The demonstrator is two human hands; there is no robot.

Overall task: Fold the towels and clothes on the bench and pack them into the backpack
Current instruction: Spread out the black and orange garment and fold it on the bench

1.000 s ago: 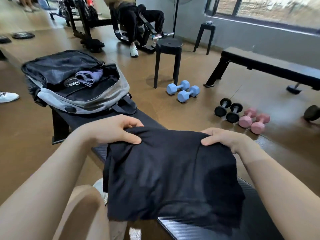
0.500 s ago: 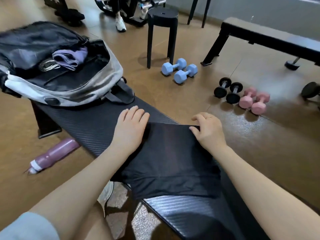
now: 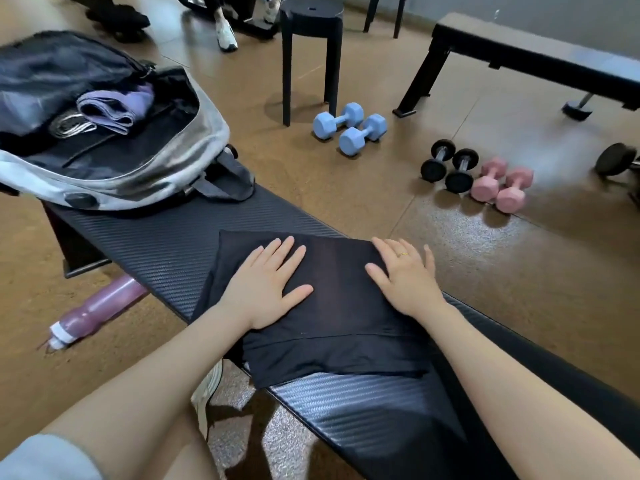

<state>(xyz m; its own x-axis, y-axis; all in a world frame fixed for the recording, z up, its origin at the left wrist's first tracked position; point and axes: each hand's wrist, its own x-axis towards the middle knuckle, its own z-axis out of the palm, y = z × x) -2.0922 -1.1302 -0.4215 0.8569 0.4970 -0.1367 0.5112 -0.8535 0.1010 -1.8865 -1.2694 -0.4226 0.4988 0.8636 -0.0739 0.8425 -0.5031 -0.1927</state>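
Two hands pressing a folded black garment flat on a gym bench worktop.
The left hand [image 3: 268, 285] and right hand [image 3: 407, 277] lie palm-down, fingers straight and spread, gripping nothing, on the black garment [image 3: 332, 327]. The open backpack [image 3: 145, 168] sits further along the worktop [image 3: 156, 244].

The backpack [image 3: 194, 133] runs off the left edge of the picture, so its far side is cut away. Its dark inside hides whatever lies under the purple fabric [image 3: 114, 105]. The left hand [image 3: 266, 285] and right hand [image 3: 405, 275] lie flat on the black garment [image 3: 332, 327] and cover parts of its top; its layers cannot be counted. The worktop [image 3: 166, 244] hides one end of the bottle [image 3: 93, 310] on the floor. A white shoe [image 3: 207, 386] shows only in part below the worktop's near edge.
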